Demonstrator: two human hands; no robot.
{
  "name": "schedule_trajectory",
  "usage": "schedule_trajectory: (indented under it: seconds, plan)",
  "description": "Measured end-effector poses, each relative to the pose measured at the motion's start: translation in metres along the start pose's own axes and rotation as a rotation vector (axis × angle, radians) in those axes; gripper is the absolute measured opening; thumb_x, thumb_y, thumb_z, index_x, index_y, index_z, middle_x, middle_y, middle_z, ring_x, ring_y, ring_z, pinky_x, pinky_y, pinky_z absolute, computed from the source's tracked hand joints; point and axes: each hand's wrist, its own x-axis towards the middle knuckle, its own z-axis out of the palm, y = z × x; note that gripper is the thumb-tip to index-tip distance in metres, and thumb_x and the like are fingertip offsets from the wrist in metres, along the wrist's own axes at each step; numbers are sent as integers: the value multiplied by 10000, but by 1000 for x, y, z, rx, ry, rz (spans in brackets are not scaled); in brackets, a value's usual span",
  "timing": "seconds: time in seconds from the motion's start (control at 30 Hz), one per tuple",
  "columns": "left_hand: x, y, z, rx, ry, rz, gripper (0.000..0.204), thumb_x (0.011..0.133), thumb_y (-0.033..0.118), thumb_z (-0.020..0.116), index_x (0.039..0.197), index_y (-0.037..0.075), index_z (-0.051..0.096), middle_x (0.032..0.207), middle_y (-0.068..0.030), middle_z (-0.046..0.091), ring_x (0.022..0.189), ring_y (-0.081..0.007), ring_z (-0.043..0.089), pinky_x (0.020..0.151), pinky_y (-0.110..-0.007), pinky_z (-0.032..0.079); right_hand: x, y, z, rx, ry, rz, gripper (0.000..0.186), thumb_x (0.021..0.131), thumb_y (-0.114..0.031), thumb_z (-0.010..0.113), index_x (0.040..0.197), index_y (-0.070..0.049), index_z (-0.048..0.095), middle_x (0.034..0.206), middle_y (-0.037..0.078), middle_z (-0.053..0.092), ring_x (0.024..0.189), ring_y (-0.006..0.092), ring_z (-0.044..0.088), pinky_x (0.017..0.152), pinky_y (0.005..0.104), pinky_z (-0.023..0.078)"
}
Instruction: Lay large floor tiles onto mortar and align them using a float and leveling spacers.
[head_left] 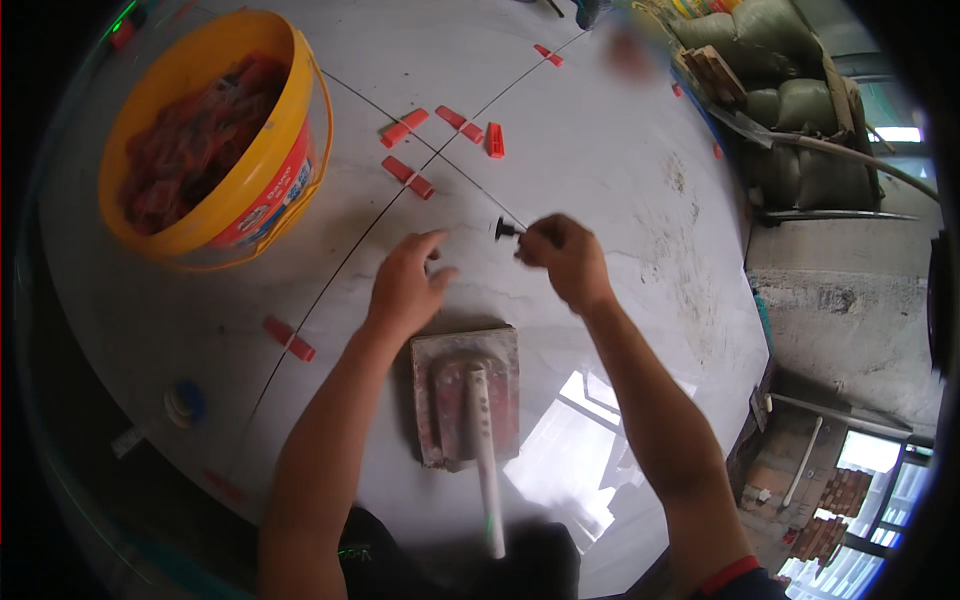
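Note:
My right hand (570, 262) is closed around a small black T-shaped piece (506, 230), whose flat head sticks out past the fingertips, a little above the tile floor by a joint. To its left, my left hand (400, 290) hovers over the tile (350, 190), thumb and fingers apart, with nothing visible in it. Beyond both hands, red tile-levelling wedges (408, 177) straddle the joints around a tile crossing. One loose wedge (496, 140) lies just right of them. Another wedge (289, 338) crosses the joint left of my left forearm.
A yellow bucket (302, 150) holding many red wedges (200, 150) stands at the far left. Between my forearms lies a rectangular pad tool with a pale handle (483, 430). A blue-and-white roll-like object (185, 402) is at left. Stacked sacks (800, 115) line the right side.

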Motion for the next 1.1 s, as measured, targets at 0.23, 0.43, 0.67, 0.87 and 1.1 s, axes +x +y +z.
schedule_trajectory:
  seconds: [0.23,0.43,0.67,0.87,1.1]
  plan:
    - [7,-61,17,277,242,217,124,909,175,720,894,89,633,881,-97,668,792,-354,663,682,-471,538,107,-17,17,-386,54,184,187,972,-206,726,1083,-56,746,1009,140,789,953,311,751,847,409,560]
    - [9,-55,17,301,244,229,130,886,181,710,864,91,619,833,-82,624,787,-317,657,669,-458,542,132,-13,24,-614,-77,173,179,966,-225,723,1033,-62,749,932,141,777,882,350,737,818,437,562]
    - [9,-60,14,317,238,212,138,880,179,706,852,87,608,837,-81,616,787,-295,661,684,-441,552,135,-14,35,-685,-69,76,144,960,-205,707,981,-66,739,847,140,757,812,347,729,760,445,562]
    - [12,-59,17,295,250,219,139,884,172,702,849,80,604,836,-87,613,771,-297,658,684,-437,550,143,-21,30,-741,-92,4,165,972,-200,725,998,-38,740,851,162,760,757,340,732,735,400,566]
    - [13,-59,16,280,245,204,138,885,170,703,849,80,605,827,-92,606,762,-303,654,673,-441,548,137,-19,55,-1035,-177,-318,168,989,-181,687,929,-32,637,790,175,709,788,403,705,711,457,567]
